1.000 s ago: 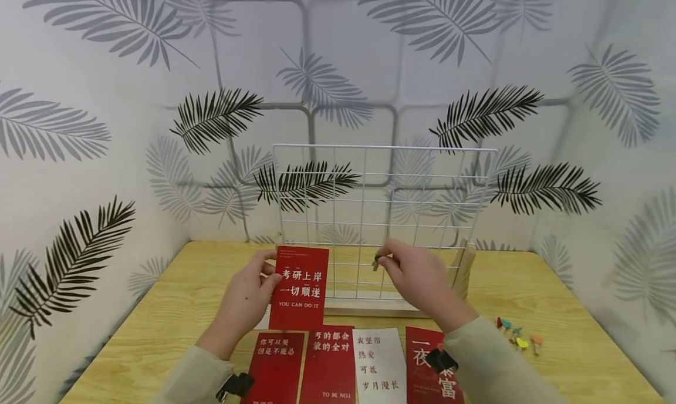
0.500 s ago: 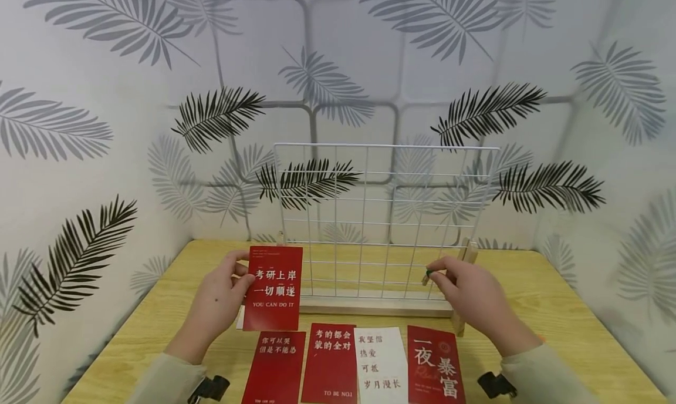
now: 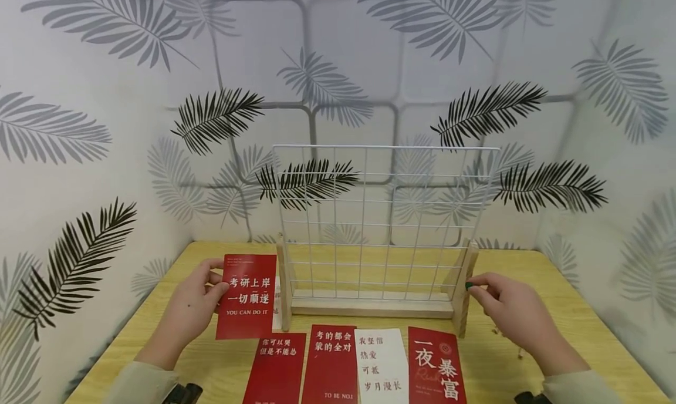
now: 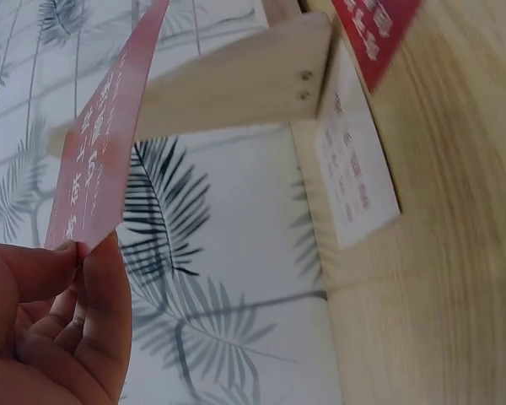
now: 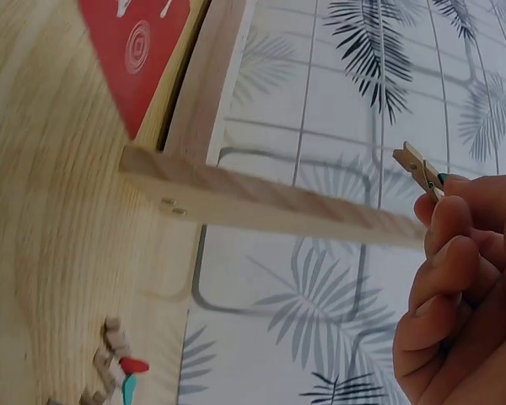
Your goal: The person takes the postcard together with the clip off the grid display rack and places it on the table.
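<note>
My left hand pinches a red card by its left edge, between thumb and fingers. White lettering covers the card, which is held upright to the left of a white wire grid on a wooden stand. On the right, my right hand is beside the stand's right leg. In the right wrist view its thumb and finger pinch a small wooden clothespin with a green piece at its end. The clothespin's tip points away from the fingers and touches nothing there.
Red cards and a white card lie in a row before the stand. Another white card is partly hidden behind the held one. Several small clothespins lie on the table to the stand's right.
My left hand has carried the red card leftward, off the front of the grid. My right hand has moved right and slightly down with the clothespin, from before the grid to its right leg.
</note>
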Demonstrator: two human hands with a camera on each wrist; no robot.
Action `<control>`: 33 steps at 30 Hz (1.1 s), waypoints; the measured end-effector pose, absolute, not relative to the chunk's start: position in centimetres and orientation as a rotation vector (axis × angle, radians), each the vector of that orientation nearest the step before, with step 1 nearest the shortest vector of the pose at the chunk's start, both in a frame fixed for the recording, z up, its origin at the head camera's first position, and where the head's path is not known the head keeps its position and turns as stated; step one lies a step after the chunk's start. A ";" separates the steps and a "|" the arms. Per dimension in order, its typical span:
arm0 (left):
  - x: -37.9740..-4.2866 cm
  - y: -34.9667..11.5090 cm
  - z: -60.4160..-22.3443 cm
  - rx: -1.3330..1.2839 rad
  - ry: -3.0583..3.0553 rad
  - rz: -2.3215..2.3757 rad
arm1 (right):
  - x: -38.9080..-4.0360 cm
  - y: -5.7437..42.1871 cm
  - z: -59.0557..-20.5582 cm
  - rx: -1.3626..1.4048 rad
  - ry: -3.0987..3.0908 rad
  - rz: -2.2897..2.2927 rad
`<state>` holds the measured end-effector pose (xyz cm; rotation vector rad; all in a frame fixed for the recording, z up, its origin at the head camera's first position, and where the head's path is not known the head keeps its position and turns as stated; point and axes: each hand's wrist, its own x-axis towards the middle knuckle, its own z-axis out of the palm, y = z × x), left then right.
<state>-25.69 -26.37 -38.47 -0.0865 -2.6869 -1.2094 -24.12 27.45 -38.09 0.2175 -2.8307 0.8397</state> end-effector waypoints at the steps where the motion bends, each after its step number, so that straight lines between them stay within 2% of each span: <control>1: -25.8 -26.8 -38.6 -0.081 -2.692 -1.204 | -24.0 27.8 -38.2 0.209 -2.837 0.838; 13: -26.4 -31.8 -40.0 0.046 -2.726 -1.268 | -23.6 32.6 -39.4 0.113 -2.954 0.836; 22: -26.5 -34.2 -41.5 0.122 -2.797 -1.328 | -23.6 36.5 -40.5 0.120 -3.077 0.937; 33: -26.9 -35.5 -42.1 0.087 -2.875 -1.234 | -23.9 40.8 -41.7 0.117 -3.127 0.884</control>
